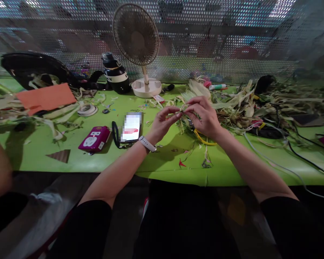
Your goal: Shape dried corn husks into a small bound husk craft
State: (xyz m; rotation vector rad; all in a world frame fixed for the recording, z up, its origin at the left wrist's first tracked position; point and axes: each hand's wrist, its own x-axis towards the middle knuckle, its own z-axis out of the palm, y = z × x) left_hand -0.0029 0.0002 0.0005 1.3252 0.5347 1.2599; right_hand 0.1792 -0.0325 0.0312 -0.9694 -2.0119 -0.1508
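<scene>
Your left hand [164, 122] is raised above the green table [97, 162], wrist bent back, thumb and fingertips pinched on one end of a thin husk strip [181, 112]. Your right hand [205, 117] meets it from the other side, fingers curled and pinching the same strip, so the strip hangs between both hands over the table's middle. A phone [131, 127] lies just left of your left wrist, and a husk pile [240, 104] lies behind your right hand.
</scene>
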